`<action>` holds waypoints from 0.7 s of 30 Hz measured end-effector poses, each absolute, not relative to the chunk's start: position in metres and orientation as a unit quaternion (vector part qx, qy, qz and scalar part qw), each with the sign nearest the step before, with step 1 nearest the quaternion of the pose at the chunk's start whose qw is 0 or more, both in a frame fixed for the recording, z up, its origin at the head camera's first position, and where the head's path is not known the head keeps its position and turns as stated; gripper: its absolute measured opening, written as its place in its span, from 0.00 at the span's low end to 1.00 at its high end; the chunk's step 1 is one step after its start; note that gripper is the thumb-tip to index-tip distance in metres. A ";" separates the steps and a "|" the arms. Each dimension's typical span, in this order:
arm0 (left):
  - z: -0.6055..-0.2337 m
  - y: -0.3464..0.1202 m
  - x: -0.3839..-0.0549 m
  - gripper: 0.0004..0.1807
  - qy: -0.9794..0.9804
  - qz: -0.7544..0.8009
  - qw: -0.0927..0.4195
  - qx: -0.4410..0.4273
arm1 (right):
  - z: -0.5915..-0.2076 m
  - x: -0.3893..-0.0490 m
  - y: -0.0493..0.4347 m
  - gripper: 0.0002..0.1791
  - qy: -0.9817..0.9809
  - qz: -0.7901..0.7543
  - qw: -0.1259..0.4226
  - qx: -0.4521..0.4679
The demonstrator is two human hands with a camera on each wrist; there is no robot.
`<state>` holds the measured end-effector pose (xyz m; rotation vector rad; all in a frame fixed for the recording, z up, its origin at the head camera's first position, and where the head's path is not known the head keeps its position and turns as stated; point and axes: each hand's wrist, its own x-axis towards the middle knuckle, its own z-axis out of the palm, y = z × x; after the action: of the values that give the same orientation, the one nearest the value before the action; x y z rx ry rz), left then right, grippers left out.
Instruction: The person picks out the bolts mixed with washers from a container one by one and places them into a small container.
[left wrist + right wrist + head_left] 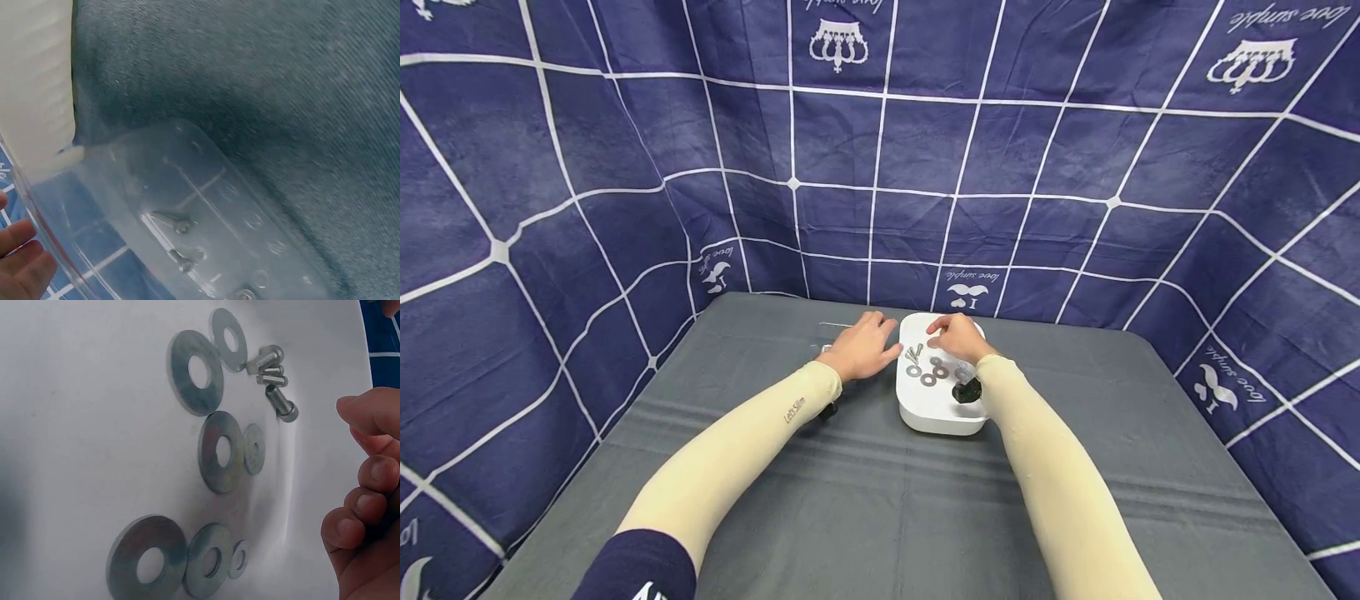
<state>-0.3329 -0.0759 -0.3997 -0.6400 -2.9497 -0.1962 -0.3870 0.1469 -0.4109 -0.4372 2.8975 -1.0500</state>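
My right hand (964, 340) is over a white tray (943, 423), thumb and forefinger parted and the other fingers loosely curled; nothing shows between them. Several flat metal washers (187, 375) of different sizes lie in the tray. Beside them, near its wall, is a small group of socket-head screws (282, 405). My left hand (863, 348) reaches left of the tray, fingers loosely extended and holding nothing. In the left wrist view its fingertips are near the rim of a clear plastic box (131, 172), which has a few screws (172, 222) inside. The left forearm and hand mostly hide this box in the head view.
Grey cloth covers the table (865, 500). A blue curtain with white grid lines (917, 142) encloses the back and both sides. The white tray's near left wall stands close to the left fingertips.
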 end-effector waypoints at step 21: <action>-0.407 -0.046 -0.330 0.34 -0.978 -0.072 0.033 -0.192 | -0.416 -0.382 0.150 0.16 0.932 -0.326 -0.027 -0.159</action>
<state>-0.3295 -0.0458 -0.4068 -0.5912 -3.0098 -0.2208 -0.3819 0.1497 -0.4163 -0.5080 2.9773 -1.0416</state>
